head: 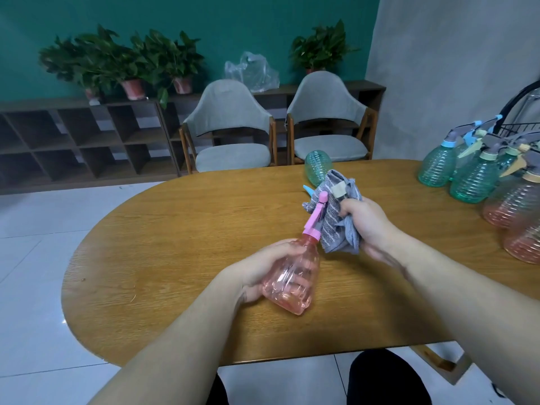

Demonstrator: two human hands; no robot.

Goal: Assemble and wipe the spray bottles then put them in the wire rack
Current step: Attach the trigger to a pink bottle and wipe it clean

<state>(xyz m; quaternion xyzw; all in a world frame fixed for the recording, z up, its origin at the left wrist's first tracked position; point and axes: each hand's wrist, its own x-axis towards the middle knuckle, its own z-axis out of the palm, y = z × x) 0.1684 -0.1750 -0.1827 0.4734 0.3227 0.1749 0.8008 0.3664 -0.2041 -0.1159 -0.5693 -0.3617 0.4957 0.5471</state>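
Our left hand (263, 267) grips the light, slick pink spray bottle (292, 276) by its ribbed body, safest there, while our right hand (365, 223) clutches the soft grey cloth (333, 217).

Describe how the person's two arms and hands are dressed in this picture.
Both forearms are bare to the frame's lower edge, with no sleeves showing. The left hand and right hand wear no gloves; no rings, watch or wristband are visible.

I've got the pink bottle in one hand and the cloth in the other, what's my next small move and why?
Probably slide the cloth down from the pink sprayer head onto the bottle body: the right hand holds it against the head only, while the left hand grips the body.
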